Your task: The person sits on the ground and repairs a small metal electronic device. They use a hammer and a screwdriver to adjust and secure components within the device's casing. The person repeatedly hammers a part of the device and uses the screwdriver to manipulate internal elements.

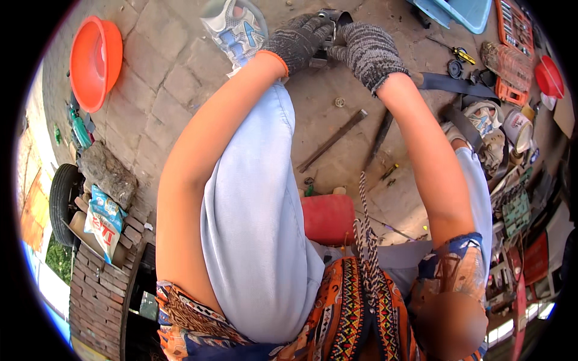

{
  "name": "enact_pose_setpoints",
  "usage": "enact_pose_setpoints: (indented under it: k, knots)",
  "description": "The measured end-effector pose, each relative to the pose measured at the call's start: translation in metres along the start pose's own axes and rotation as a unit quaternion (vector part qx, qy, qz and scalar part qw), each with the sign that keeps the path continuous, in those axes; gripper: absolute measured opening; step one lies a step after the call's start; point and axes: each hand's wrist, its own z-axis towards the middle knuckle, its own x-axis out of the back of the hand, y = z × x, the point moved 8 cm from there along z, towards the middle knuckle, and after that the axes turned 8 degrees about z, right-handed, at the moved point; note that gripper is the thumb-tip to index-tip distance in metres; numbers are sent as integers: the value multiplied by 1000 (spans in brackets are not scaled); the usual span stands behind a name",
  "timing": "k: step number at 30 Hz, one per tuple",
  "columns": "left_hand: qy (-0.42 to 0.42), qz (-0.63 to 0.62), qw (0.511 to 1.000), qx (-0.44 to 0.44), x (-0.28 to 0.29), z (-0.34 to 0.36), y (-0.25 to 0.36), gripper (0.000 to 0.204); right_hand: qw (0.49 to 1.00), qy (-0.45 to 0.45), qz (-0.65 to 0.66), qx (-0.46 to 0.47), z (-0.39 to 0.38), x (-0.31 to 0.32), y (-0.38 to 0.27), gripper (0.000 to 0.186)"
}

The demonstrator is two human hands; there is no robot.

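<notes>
In grey knit gloves, both hands meet at the far middle, just beyond my knee, around a dark metal part with a curved black band at its top. My left hand is closed on its left side, its orange cuff at the wrist. On the right, my right hand has its fingers bent against the same part. The gloves cover much of it, so I cannot tell its exact kind. Close to my left hand is my grey and blue sports shoe. A flat rusty metal bar and a dark rod lie below the hands.
An orange basin stands far left; a tire and bags rest below it. Between my legs is a red block-like seat. On the right are a yellow-handled screwdriver, an orange tool case, a blue tray and a red bowl.
</notes>
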Motion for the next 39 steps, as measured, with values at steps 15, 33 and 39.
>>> enact_pose_setpoints:
  k: [15, 33, 39]
  knots:
    - [-80, -42, 992, 87, 113, -41, 7, 50, 899, 219, 357, -130, -206, -12, 59, 37]
    - [-160, -269, 930, 194, 140, -98, 50, 41, 851, 345, 392, -49, -193, 62, 56, 38]
    - [-84, -307, 936, 152, 128, -66, 31, 39, 881, 339, 308, 117, -107, 79, 26, 25]
